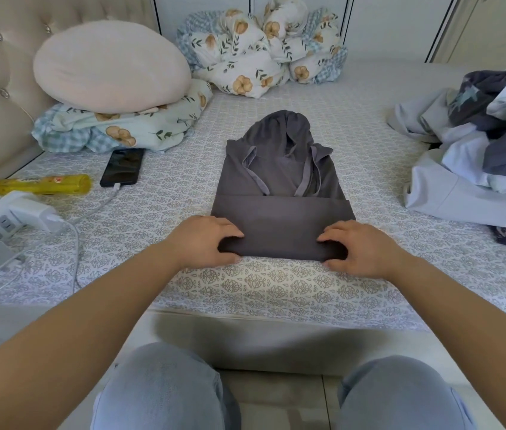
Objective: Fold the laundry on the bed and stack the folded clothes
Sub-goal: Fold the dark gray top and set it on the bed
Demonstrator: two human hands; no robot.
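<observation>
A dark grey hooded top point(282, 181) lies flat in the middle of the bed, hood pointing away from me, sides folded in and its bottom part folded up once. My left hand point(206, 240) grips the near left corner of that fold, thumb under the cloth. My right hand point(358, 245) grips the near right corner the same way. A loose pile of unfolded laundry point(481, 141), in pale blue, grey and dark navy prints, sits at the right side of the bed.
On the left of the patterned sheet point(276, 283) lie a black phone point(123, 167) on a white cable, a yellow bottle point(44, 184) and a white power strip point(7, 218). A pink pillow point(109, 65) and floral bedding point(261, 48) are at the back. My knees are below the bed edge.
</observation>
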